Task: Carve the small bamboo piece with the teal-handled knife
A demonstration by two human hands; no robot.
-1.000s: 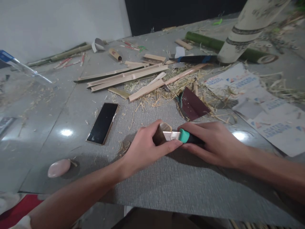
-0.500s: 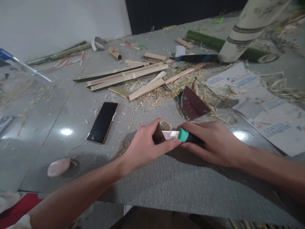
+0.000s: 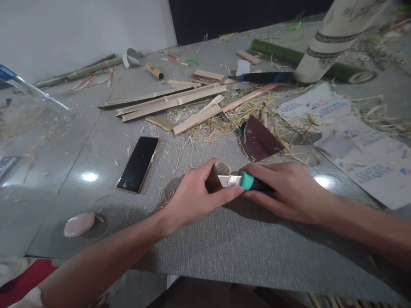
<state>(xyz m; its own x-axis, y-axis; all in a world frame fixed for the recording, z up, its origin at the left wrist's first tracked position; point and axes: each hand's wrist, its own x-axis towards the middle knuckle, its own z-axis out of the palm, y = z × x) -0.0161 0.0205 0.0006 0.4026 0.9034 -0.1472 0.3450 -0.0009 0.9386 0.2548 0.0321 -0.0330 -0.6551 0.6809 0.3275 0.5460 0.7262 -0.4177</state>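
In my right hand [image 3: 285,190] is a utility knife [image 3: 247,181] with a green collar and dark handle, its blade pointing left. My left hand [image 3: 197,192] is wrapped round a hollow brown tube [image 3: 224,167], which looks like a short bamboo piece; its lower part is hidden by my fingers. The blade lies across the tube's open end, and my left thumb reaches to the knife near the collar. Beyond my hands a curved maroon sheet of sandpaper [image 3: 260,139] rests on the table.
A phone [image 3: 138,164] and a pink oval object [image 3: 79,224] lie to the left. Split bamboo strips [image 3: 173,102] and shavings [image 3: 205,132] cover the middle. Printed paper sheets [image 3: 369,158] lie right, with a green bamboo pole [image 3: 279,52] and a sleeved arm [image 3: 324,47] behind.
Almost nothing differs. The knife blade has shifted very slightly left over the tube, while both hands keep nearly the same place.
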